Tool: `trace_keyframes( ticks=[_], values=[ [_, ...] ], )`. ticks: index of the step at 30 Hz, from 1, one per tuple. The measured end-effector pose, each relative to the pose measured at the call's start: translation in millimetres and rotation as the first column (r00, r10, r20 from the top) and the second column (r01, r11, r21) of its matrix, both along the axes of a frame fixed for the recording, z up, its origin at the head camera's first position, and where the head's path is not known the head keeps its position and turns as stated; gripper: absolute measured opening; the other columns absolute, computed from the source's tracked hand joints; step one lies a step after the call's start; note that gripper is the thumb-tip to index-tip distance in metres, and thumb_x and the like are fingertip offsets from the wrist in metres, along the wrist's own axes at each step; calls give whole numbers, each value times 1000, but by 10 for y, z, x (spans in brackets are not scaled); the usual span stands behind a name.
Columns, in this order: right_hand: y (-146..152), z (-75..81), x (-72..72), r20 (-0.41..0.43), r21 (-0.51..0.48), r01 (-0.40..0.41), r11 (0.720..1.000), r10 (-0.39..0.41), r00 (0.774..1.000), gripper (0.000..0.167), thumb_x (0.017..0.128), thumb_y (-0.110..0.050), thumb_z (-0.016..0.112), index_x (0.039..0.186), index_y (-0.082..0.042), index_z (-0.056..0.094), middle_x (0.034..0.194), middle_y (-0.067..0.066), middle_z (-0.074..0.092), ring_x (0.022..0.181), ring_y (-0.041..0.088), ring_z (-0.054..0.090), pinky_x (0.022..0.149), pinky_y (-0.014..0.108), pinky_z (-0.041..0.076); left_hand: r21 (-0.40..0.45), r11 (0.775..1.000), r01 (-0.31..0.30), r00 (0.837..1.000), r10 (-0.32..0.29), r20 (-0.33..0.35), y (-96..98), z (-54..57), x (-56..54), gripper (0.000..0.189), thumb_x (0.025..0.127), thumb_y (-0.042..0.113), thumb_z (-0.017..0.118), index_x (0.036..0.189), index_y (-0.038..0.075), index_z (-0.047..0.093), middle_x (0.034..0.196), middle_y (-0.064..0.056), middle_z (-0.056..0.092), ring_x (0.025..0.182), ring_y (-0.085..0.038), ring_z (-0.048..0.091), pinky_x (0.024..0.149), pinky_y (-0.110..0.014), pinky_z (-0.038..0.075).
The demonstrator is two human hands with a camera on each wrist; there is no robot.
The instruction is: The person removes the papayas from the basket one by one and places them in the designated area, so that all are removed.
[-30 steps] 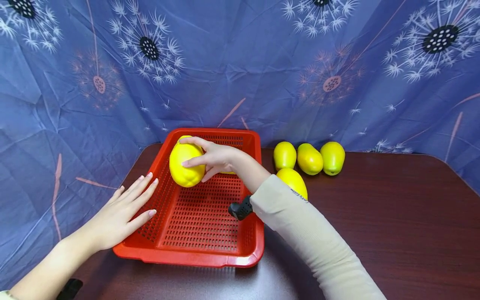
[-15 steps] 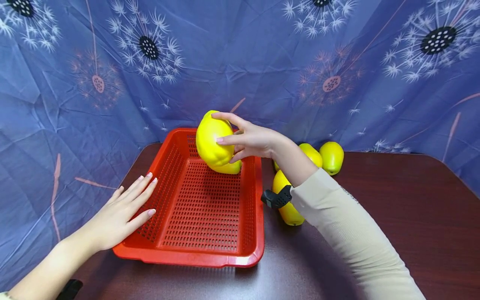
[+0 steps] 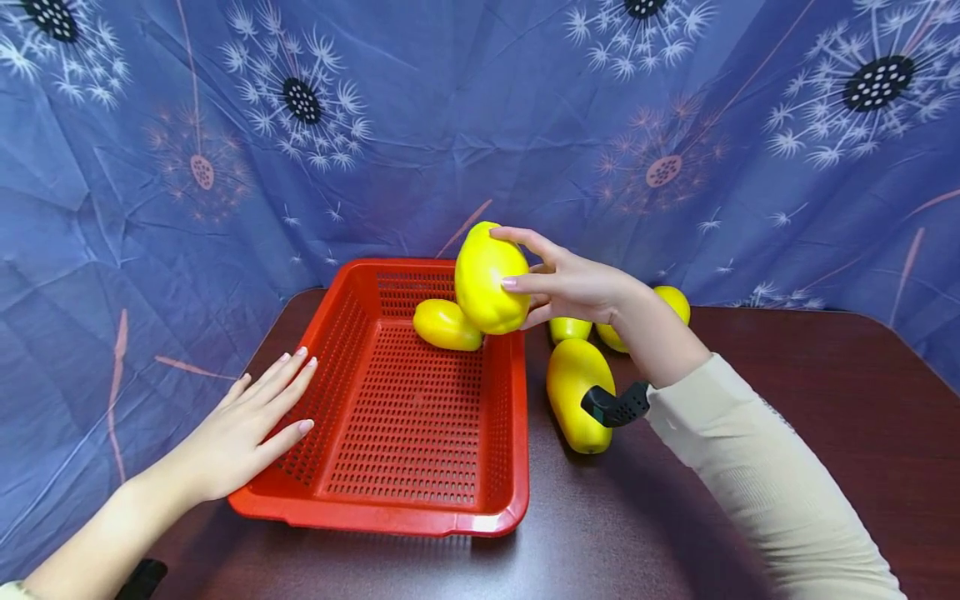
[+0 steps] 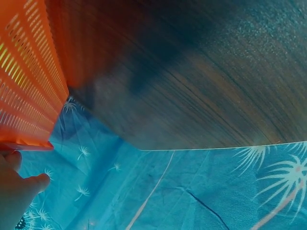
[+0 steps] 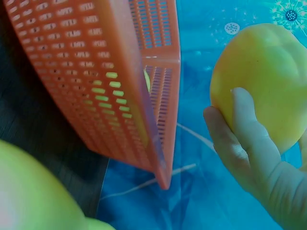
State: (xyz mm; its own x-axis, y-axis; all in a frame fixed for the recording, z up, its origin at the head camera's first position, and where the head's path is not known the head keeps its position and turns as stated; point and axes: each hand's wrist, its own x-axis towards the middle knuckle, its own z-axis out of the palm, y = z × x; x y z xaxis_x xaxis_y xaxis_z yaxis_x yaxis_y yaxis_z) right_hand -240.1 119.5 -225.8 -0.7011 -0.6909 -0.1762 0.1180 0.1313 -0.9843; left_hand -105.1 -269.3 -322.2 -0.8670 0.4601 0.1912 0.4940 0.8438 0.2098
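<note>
In the head view my right hand (image 3: 577, 283) grips a large yellow fruit (image 3: 489, 279), rounded and lobed at its lower end, above the back right rim of a red slotted basket (image 3: 390, 522). The right wrist view shows fingers curled against the side of this fruit (image 5: 264, 81). Inside the basket, at the back right, lies a smaller yellow mango (image 3: 447, 325). My left hand (image 3: 251, 425) rests along the basket's left rim with its fingers straight. Only part of that left hand (image 4: 19, 184) shows in the left wrist view, beside the basket wall (image 4: 29, 72).
Just right of the basket a long yellow fruit (image 3: 577, 383) lies on the dark wooden table (image 3: 795, 400). Behind it are several yellow-green mangoes, among them one (image 3: 570, 328) partly hidden by my right arm. A blue patterned cloth (image 3: 480, 125) hangs behind the table.
My right hand has carried the large yellow fruit up and rightward, from over the basket's left side to its right rim. The mango in the basket is uncovered. My left hand has stayed put.
</note>
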Motion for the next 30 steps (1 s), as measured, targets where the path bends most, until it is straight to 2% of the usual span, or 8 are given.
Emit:
trace_keyframes(
  ticks=[9,20,30],
  values=[
    [235,-21,56,-40,56,26,998,-23,999,66,95,-13,52,147,-33,16,141,20,18,112,36,53,87,53,45,15,1000,0,1000,0,-6,4,-9,4,62,95,33,50,149,13,25,155,-7,17,142,-20,4,107,-59,5],
    [552,-46,170,-40,61,50,997,-47,998,68,96,-13,52,149,-30,14,141,25,16,105,31,58,87,50,47,17,1000,-1,1000,1,-4,8,-7,3,62,96,33,50,149,13,25,155,-7,16,142,-19,4,107,-58,6],
    [887,-144,297,-45,55,48,997,-45,998,67,96,-8,50,149,-30,13,142,27,11,109,28,56,86,51,46,8,1000,-5,1000,5,4,7,7,6,62,96,34,49,149,13,25,155,-7,16,142,-20,5,107,-58,6]
  ],
)
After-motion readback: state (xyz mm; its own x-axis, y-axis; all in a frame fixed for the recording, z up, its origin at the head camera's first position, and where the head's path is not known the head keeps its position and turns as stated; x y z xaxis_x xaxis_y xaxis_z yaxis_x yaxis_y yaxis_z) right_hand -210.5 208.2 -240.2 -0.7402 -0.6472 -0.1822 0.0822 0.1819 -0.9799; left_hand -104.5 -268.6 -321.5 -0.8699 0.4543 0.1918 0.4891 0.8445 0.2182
